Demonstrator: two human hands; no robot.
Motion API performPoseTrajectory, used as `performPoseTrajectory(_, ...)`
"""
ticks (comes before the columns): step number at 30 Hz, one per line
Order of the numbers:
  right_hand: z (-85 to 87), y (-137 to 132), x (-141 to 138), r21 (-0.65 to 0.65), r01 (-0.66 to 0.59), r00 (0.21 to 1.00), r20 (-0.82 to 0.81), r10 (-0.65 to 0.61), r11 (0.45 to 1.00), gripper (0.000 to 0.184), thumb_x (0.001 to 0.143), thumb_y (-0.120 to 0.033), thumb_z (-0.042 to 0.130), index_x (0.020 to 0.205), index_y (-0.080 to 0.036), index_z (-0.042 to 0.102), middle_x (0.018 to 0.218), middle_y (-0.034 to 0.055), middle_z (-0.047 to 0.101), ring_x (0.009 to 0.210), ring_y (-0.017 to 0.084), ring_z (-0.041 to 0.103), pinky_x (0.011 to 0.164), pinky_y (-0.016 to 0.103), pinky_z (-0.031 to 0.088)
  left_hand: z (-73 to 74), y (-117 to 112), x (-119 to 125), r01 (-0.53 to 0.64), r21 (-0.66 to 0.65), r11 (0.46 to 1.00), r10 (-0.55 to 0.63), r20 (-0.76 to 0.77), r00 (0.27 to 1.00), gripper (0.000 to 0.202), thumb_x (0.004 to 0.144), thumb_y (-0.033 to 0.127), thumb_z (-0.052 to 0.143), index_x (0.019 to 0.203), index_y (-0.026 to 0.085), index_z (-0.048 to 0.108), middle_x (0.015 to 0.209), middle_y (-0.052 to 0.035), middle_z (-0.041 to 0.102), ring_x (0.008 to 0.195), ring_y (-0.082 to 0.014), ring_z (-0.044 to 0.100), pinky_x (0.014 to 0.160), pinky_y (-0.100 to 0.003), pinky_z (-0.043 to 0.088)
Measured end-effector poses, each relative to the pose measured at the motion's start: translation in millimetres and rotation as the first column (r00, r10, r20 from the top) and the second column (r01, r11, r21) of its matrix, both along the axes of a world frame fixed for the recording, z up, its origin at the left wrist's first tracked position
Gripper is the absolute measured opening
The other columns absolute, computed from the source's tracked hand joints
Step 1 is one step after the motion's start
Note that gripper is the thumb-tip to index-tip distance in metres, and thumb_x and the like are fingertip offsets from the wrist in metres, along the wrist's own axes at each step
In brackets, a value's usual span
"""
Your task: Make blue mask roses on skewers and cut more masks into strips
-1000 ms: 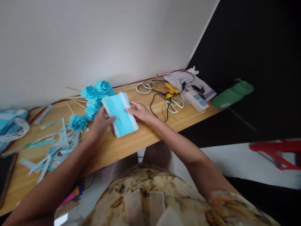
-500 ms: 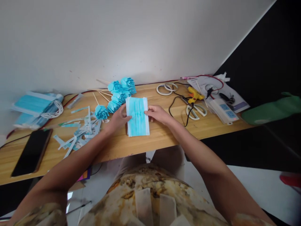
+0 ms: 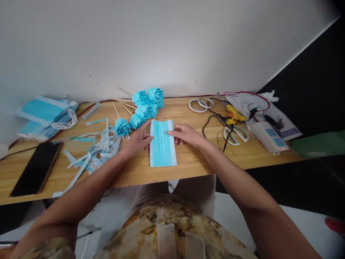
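A blue pleated face mask (image 3: 163, 145) with white side edges is held upright-lengthwise above the front of the wooden table, its ear loops not visible. My left hand (image 3: 140, 138) grips its left edge, thumb on the front face. On the opposite edge, my right hand (image 3: 185, 135) pinches it with the thumb on top and fingers behind. Whether more than one layer is in my hands, I cannot tell. Just behind the mask lie several blue flowers (image 3: 144, 106) on thin wooden sticks, and one flower (image 3: 122, 127) rests apart on the left.
Cut strips (image 3: 99, 153) and a phone (image 3: 37, 169) lie left, near packed masks (image 3: 45, 111) with white cords. To the right are tape rolls (image 3: 198, 105), a yellow glue gun (image 3: 235, 114), scissors (image 3: 237, 136), a power strip (image 3: 271, 138) and a green object (image 3: 318, 144).
The mask, held by both hands, has come slightly nearer the table's front edge and looks flatter and more evenly aligned. The view has shifted a little to the left.
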State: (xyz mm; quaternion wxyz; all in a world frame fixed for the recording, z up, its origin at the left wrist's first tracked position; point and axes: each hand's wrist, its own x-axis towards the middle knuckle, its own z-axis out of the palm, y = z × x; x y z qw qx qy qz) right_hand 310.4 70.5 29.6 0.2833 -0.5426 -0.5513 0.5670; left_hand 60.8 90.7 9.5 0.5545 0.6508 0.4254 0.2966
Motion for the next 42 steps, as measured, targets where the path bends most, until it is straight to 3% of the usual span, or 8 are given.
performPoseTrajectory(7, -2.6, 13.4, -4.6, 0.037, 0.004, 0.992, 0.125, -0.009, 0.999, 0.022, 0.086, -0.025, 0.072, 0.067, -0.017, 0.063, 0.052, -0.0016, 0.061, 0.046, 0.009, 0.055, 0.041, 0.019, 0.041, 3.9, -2.1, -6.6, 0.026, 0.125, 0.992, -0.008, -0.14, 0.99, 0.087, 0.087, 0.032, 0.064, 0.164, 0.015, 0.028, 0.055, 0.0058, 0.061, 0.045, -0.0166, 0.057, 0.046, -0.025, 0.044)
performPoseTrajectory(13, -6.1, 15.1, -1.7, -0.039, -0.028, 0.996, 0.084, 0.031, 0.999, 0.023, 0.089, -0.03, 0.066, 0.069, -0.017, 0.063, 0.059, 0.0017, 0.067, 0.05, 0.011, 0.058, 0.047, 0.022, 0.043, 7.8, -1.5, -6.8, -0.001, 0.157, 0.988, 0.036, -0.219, 0.975, 0.084, 0.09, 0.037, 0.063, 0.163, 0.014, 0.03, 0.053, 0.0059, 0.06, 0.046, -0.0189, 0.055, 0.054, -0.028, 0.045)
performPoseTrajectory(19, -12.0, 9.6, 8.7, 0.292, -0.037, 0.962, 0.268, -0.045, 0.956, 0.029, 0.089, -0.037, 0.061, 0.066, -0.02, 0.058, 0.056, -0.0025, 0.059, 0.053, 0.011, 0.052, 0.055, 0.025, 0.037, 9.8, -1.3, -9.4, 0.022, 0.223, 0.975, 0.049, -0.309, 0.95, 0.078, 0.092, 0.03, 0.058, 0.163, 0.015, 0.032, 0.051, 0.0066, 0.057, 0.048, -0.0202, 0.056, 0.064, -0.031, 0.047)
performPoseTrajectory(24, -8.8, 10.8, 13.5, 0.32, 0.134, 0.988, 0.03, -0.152, 0.938, 0.028, 0.081, -0.046, 0.072, 0.088, -0.02, 0.066, 0.059, -0.0056, 0.055, 0.053, 0.01, 0.048, 0.052, 0.024, 0.035, 14.7, -2.1, -12.4, -0.079, 0.406, 0.91, 0.246, -0.378, 0.893, 0.067, 0.088, 0.035, 0.067, 0.152, 0.02, 0.053, 0.06, 0.0038, 0.057, 0.06, -0.0199, 0.058, 0.073, -0.03, 0.047)
performPoseTrajectory(27, -6.3, 10.3, 12.0, 0.258, 0.151, 0.986, -0.102, -0.128, 0.954, 0.038, 0.077, -0.053, 0.077, 0.09, -0.019, 0.066, 0.059, -0.0048, 0.058, 0.052, 0.009, 0.049, 0.047, 0.023, 0.033, 16.2, -0.7, -10.9, -0.186, 0.494, 0.849, 0.34, -0.242, 0.909, 0.058, 0.09, 0.043, 0.068, 0.143, 0.021, 0.062, 0.078, -0.0014, 0.068, 0.074, -0.0199, 0.064, 0.08, -0.032, 0.052)
performPoseTrajectory(33, -6.9, 8.6, 5.9, 0.292, 0.155, 0.977, -0.189, -0.102, 0.944, 0.041, 0.074, -0.056, 0.08, 0.083, -0.019, 0.066, 0.059, -0.0024, 0.062, 0.051, 0.009, 0.051, 0.048, 0.023, 0.038, 29.0, -4.1, 1.1, -0.1, 0.147, 0.984, 0.076, 0.165, 0.983, 0.085, 0.076, 0.064, 0.081, 0.146, 0.021, 0.057, 0.124, -0.0135, 0.073, 0.121, -0.0354, 0.066, 0.1, -0.046, 0.056)
performPoseTrajectory(38, -7.5, 8.7, 5.2, 0.31, 0.152, 0.975, -0.206, -0.09, 0.938, 0.041, 0.074, -0.057, 0.08, 0.085, -0.019, 0.067, 0.062, -0.0022, 0.064, 0.054, 0.01, 0.053, 0.05, 0.023, 0.04, 48.6, -8.3, 9.9, 0.08, -0.059, 0.995, -0.067, 0.196, 0.978, 0.091, 0.065, 0.073, 0.084, 0.136, 0.019, 0.066, 0.127, -0.0159, 0.073, 0.124, -0.043, 0.064, 0.096, -0.049, 0.059)
performPoseTrajectory(42, -7.6, 9.9, 3.8, 0.335, 0.146, 0.973, -0.216, -0.075, 0.931, 0.046, 0.075, -0.063, 0.078, 0.084, -0.019, 0.065, 0.062, -0.0022, 0.064, 0.056, 0.01, 0.055, 0.051, 0.022, 0.042, 42.1, -1.8, 22.2, 0.009, -0.07, 0.998, -0.007, 0.02, 1.0, 0.074, 0.06, 0.052, 0.093, 0.123, 0.019, 0.071, 0.119, -0.0122, 0.076, 0.11, -0.0388, 0.07, 0.085, -0.046, 0.063)
